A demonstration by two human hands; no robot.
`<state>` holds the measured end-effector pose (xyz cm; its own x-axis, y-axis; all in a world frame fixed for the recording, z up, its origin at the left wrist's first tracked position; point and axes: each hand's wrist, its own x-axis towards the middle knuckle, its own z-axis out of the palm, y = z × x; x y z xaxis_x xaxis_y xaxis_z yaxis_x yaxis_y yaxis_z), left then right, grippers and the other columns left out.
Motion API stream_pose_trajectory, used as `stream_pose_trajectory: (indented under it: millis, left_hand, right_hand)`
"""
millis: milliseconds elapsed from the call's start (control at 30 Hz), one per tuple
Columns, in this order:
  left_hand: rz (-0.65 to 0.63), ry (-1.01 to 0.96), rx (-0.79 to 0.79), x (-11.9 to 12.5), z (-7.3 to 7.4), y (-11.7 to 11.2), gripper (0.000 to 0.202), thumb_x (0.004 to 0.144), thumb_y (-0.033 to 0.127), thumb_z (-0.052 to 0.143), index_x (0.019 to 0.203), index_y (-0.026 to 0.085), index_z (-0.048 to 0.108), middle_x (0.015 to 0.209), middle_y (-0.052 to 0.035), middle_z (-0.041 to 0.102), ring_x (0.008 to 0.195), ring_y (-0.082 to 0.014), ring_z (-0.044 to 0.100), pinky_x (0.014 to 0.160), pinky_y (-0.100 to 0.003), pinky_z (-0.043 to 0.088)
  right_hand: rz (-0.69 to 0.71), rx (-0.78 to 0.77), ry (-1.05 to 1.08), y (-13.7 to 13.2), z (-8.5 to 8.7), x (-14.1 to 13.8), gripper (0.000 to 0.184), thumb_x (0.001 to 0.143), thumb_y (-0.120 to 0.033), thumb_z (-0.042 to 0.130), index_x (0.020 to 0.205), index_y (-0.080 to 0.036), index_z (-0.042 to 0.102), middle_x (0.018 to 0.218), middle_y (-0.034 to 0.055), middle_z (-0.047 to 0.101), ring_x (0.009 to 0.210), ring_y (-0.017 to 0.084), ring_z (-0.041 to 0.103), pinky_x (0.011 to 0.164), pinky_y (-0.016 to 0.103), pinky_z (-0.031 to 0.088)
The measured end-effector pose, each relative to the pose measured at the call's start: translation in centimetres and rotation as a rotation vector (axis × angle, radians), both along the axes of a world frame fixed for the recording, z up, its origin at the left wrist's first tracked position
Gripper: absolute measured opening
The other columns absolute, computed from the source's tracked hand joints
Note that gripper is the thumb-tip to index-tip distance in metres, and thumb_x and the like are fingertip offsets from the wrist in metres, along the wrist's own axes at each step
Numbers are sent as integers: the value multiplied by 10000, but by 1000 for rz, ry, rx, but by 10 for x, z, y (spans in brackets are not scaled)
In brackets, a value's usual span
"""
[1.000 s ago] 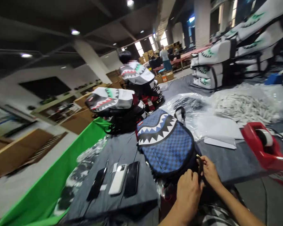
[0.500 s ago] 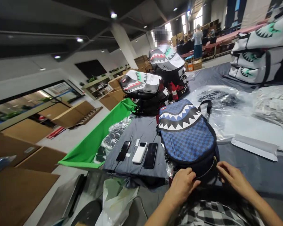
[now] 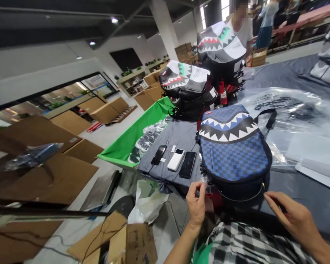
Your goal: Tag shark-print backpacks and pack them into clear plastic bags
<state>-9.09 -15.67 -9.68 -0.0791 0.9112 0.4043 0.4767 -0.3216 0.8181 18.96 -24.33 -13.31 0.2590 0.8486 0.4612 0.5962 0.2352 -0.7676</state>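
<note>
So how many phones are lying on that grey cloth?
3, in a row beside the blue backpack: left black phone, white phone in the middle, right black phone nearest the backpack. Others could be hidden under bags.

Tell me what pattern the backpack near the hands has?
The backpack has blue and dark checks with a white-toothed shark mouth, seen in the head view.
</note>
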Motion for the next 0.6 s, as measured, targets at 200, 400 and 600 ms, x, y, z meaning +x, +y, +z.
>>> stream_pose_trajectory:
  millis: [200,400,600]
  left_hand:
    - [-34,140,64,2,-7,-15,249,998,345,532,908,181,695,855,-35,692,803,-145,674,761,-247,548]
    - [-206,330,386,25,4,-6,236,961,218,570,1184,207,646,1090,-82,697,1058,-196,658,971,-358,539]
    - [3,21,-121,50,17,63,866,821,421,751,1534,187,321,1622,-204,317,1522,-331,312,1226,-514,326]
  right_hand:
    - [52,68,-40,13,-11,1,252,942,-493,589,963,-279,720,828,12,752,628,178,702,613,283,541]
    - [70,-530,486,19,-12,17,727,702,-917,546,768,-209,702,687,103,711,616,255,676,559,357,554]
    - [37,-306,1170,31,16,-36,546,632,-700,800,761,-245,528,602,2,595,594,204,629,596,351,582]
